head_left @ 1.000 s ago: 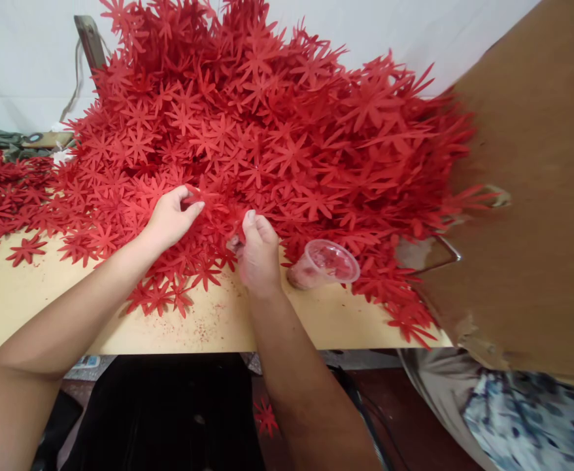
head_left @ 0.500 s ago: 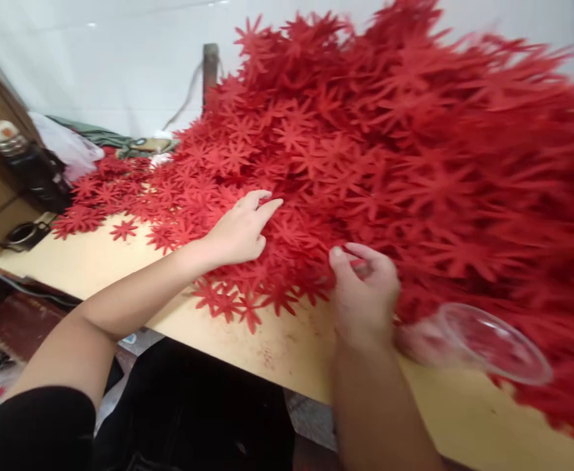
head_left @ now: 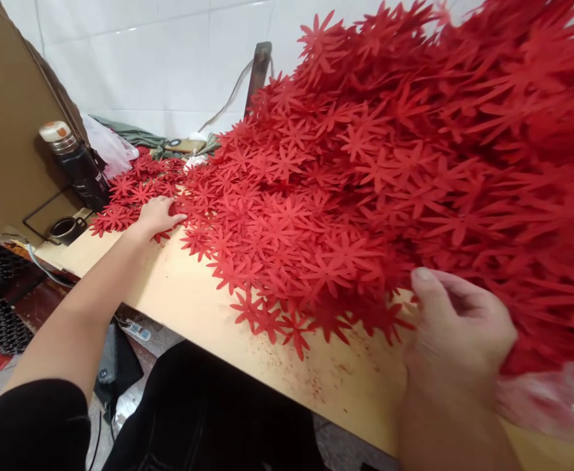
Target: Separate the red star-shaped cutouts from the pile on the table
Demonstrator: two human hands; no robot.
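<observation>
My left hand point(head_left: 157, 216) lay stretched far out to the side, fingers loosely spread and flat, resting on the red flower cutouts at the thin left edge of the pile point(head_left: 365, 170), where a few of them lay scattered on the pale wooden counter point(head_left: 193, 304). My right hand point(head_left: 458, 333) sat close to me at the near edge of the heap, thumb up and fingers curled inward under the overhanging cutouts; it seemed to be pinching one or more of them, though the fingertips were buried in red and I could not tell for sure. The pile itself rose high against the white tiled wall point(head_left: 144, 59), sloping down toward my left. Just beside my right wrist, a clear plastic cup point(head_left: 556, 399) showed as a blur at the corner of the view. Beyond my left hand stood a dark bottle point(head_left: 78, 167) with a pale cap, next to a brown cardboard sheet point(head_left: 7, 131), and a small dark ring-shaped thing point(head_left: 64, 229) lay near the counter's edge.
</observation>
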